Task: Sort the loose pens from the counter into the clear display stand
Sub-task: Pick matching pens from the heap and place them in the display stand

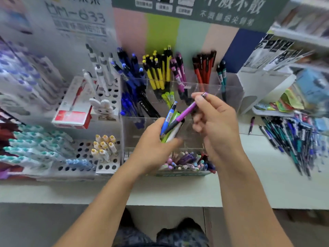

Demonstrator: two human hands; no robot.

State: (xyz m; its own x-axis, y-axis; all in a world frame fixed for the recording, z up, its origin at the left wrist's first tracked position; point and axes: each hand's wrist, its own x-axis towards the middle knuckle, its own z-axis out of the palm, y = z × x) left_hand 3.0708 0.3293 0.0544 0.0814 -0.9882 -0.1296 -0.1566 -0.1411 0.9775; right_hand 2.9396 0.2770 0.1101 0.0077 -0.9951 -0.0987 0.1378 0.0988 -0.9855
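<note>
Left hand (156, 138): curled round a bundle of mixed pens (171, 124), over the clear acrylic display stand (231, 97).
Right hand (215, 120): pinching a purple pen with black tip (187, 113) drawn from the bundle.
Loose pens heap (292, 138): at 3 o'clock on the pale desk (267, 184), touching its right edge of view.
Open room: bare desk strip at 6 o'clock.

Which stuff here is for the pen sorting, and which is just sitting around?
For the job:
purple pen in the right hand
bunch of pens in the left hand
loose pens on the counter
clear stand

Just lying about:
red box
white rack
colourful packets
</note>
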